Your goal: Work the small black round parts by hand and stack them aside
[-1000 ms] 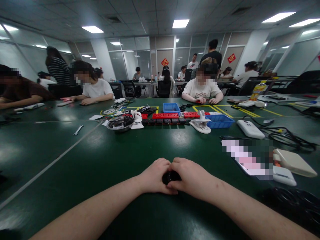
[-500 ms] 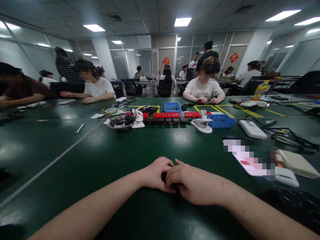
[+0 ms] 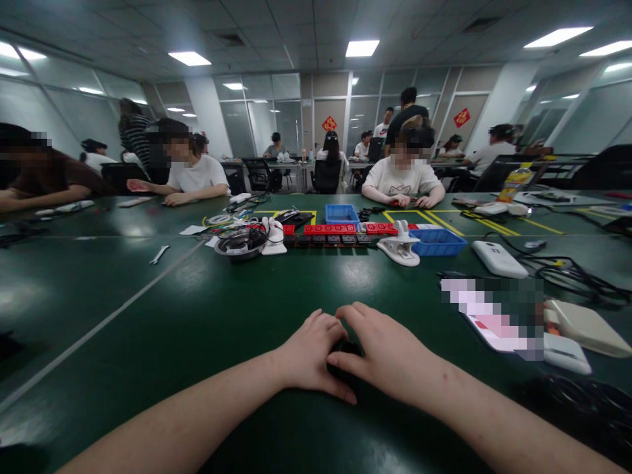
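Note:
On the green table (image 3: 237, 309), near its front, both hands meet around a small black object (image 3: 347, 347), which is mostly hidden by the fingers. My left hand (image 3: 318, 352) curls against its left side, the thumb stretched out below it. My right hand (image 3: 378, 345) arches over the right side, with thumb and fingertips on the object. The fingertips of the two hands lie close together at the top. What exactly the dark object is cannot be made out.
Beyond the hands are red blocks (image 3: 330, 229), a white clamp (image 3: 401, 247), a blue tray (image 3: 438, 243) and a bowl of cables (image 3: 240, 245). A wrench (image 3: 159, 255) lies left, a phone (image 3: 494, 322) and white boxes right. People sit across the table.
My right hand has opened wider and lifted its fingers over the black object, showing more of it. My left thumb has stretched out to the lower right.

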`<state>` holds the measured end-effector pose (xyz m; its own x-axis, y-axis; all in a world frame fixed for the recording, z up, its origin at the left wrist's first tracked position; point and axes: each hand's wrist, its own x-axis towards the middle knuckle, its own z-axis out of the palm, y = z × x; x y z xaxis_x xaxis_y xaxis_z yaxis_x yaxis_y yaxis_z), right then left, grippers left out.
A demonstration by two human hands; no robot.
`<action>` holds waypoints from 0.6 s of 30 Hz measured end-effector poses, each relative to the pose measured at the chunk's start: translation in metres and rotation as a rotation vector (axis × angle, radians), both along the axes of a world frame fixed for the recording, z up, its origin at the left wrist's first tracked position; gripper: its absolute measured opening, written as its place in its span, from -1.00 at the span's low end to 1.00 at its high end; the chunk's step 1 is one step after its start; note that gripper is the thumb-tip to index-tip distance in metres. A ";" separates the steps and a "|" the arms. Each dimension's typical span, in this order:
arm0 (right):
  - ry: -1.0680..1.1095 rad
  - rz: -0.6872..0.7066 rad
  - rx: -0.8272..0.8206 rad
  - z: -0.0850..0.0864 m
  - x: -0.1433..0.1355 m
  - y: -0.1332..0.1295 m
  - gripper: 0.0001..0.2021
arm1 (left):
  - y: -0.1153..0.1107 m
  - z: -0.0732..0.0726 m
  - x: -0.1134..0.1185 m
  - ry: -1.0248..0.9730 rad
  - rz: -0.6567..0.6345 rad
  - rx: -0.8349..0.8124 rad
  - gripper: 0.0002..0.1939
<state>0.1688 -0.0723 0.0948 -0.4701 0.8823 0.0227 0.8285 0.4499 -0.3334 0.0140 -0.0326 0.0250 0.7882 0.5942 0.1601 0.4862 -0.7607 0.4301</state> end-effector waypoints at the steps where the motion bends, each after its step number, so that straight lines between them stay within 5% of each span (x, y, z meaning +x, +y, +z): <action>1: -0.009 -0.025 0.008 -0.002 -0.001 0.000 -0.62 | -0.001 0.000 0.000 0.010 0.008 0.003 -0.24; 7: -0.147 -0.040 -0.051 -0.012 -0.005 0.003 -0.70 | -0.002 -0.007 0.004 0.014 0.096 -0.005 -0.26; 18: -0.141 0.018 -0.079 -0.009 -0.003 0.005 -0.75 | 0.003 -0.010 0.003 -0.030 0.056 0.004 -0.41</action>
